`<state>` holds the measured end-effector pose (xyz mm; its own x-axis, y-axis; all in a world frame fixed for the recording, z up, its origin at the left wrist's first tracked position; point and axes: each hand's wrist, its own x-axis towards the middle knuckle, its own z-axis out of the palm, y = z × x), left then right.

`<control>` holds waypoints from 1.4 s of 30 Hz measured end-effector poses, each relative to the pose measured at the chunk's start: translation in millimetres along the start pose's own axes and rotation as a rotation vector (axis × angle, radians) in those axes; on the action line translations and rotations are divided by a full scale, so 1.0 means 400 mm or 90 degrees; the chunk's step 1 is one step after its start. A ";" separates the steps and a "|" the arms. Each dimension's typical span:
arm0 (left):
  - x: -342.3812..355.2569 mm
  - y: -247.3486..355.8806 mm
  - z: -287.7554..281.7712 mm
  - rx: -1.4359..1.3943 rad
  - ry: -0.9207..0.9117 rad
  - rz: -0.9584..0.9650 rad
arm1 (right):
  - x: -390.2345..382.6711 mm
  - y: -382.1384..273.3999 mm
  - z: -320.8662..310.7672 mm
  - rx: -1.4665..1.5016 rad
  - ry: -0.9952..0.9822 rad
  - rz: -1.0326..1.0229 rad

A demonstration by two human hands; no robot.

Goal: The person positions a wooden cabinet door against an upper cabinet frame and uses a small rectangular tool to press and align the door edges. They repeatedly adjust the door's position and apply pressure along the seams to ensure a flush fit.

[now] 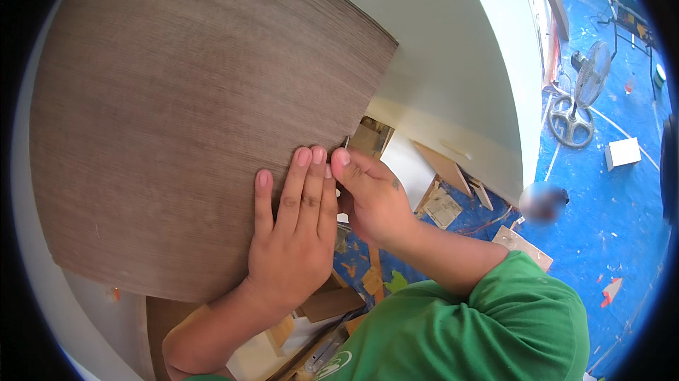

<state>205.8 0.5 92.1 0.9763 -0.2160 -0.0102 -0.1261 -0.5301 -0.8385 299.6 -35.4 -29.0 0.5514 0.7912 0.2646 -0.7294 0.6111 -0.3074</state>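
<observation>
A large brown wood-grain panel (170,112) fills the left and middle of the view. My left hand (293,239) lies flat on its near right part, fingers stretched out and pointing away from me; the thumb is not seen. Right beside it, my right hand (375,197) is closed at the panel's right edge, with the thumb on top and the other fingers mostly hidden below. A thin metal tip (346,142) shows just past that thumb. The rest of what these fingers hold is hidden, so its kind cannot be made out.
A pale curved wall (453,48) rises along the panel's far right. Wood offcuts (442,208) lie below on the blue floor sheet (587,239). Farther right are a standing fan (590,77) and a white box (622,153). A brown board (329,303) lies near my body.
</observation>
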 end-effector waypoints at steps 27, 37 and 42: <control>-0.038 0.022 0.002 0.017 -0.033 -0.016 | -0.044 0.024 -0.031 -0.166 -0.055 -0.049; -0.031 0.020 0.001 -0.053 -0.018 -0.029 | -0.042 -0.002 -0.066 -0.148 -0.133 -0.087; -0.029 0.021 0.002 -0.043 -0.030 -0.028 | -0.037 -0.003 -0.033 -0.074 -0.115 -0.098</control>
<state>193.6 -0.7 84.8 0.9881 -0.1538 -0.0018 -0.0937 -0.5926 -0.8000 297.6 -47.5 -44.6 0.5637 0.6780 0.4718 -0.5849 0.7310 -0.3516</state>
